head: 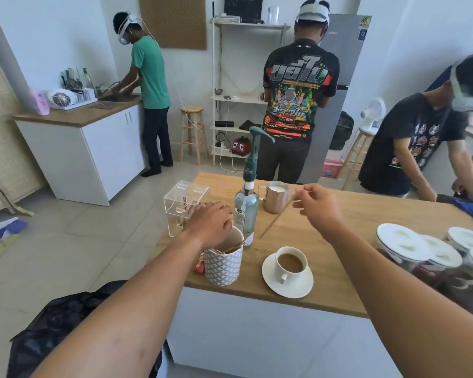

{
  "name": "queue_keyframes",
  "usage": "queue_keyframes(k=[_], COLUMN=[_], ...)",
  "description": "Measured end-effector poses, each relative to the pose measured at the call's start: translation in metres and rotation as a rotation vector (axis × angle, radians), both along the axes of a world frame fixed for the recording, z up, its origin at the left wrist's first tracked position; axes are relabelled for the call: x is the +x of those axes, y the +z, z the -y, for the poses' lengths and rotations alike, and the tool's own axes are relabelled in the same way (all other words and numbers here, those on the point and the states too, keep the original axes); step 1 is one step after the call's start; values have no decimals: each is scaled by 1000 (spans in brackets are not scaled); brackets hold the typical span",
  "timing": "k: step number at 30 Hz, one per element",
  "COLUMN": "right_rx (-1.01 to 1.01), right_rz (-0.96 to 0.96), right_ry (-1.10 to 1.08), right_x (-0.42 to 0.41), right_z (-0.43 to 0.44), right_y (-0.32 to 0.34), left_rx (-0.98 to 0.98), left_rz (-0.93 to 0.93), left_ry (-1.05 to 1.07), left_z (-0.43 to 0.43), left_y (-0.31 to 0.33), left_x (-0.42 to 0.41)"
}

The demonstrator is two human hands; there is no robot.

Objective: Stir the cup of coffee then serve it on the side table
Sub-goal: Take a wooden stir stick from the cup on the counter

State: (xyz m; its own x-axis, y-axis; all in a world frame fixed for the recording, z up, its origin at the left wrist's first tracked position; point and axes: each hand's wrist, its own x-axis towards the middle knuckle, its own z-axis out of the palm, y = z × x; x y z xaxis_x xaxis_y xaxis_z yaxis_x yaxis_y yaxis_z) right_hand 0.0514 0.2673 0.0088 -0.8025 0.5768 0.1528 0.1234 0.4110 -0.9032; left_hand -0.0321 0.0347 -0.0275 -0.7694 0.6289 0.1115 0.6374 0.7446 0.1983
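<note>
A white cup of milky coffee [290, 263] stands on a white saucer [298, 286] near the front edge of the wooden counter [366, 257]. My right hand [318, 204] hovers above and behind the cup, pinching the top of a thin wooden stir stick [274, 221] that slants down to the left. My left hand [209, 223] rests with curled fingers over the rim of a patterned holder [223, 267] filled with several more sticks, left of the cup. I cannot tell if it grips anything.
A pump bottle [247, 205], a steel milk jug [275, 197] and a clear acrylic box [185, 203] stand behind the holder. White-lidded jars [421, 251] sit on the counter's right end. Three people work around the room; one leans on the counter at far right.
</note>
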Motion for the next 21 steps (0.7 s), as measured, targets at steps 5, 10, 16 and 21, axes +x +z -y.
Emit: queue_keyframes(k=[5, 10, 16, 21], right_rx=[-55, -73, -31, 20], right_rz=[26, 50, 140, 162], right_ry=[-106, -157, -181, -144], right_x=[37, 74, 93, 99], right_z=[-33, -62, -93, -108], right_y=[7, -2, -26, -43], left_rx=[4, 0, -19, -9], left_rz=[-1, -10, 13, 6], left_ry=[-86, -178, -244, -221], left_z=[-40, -80, -113, -130], left_y=[4, 3, -15, -35], left_x=[13, 32, 46, 52])
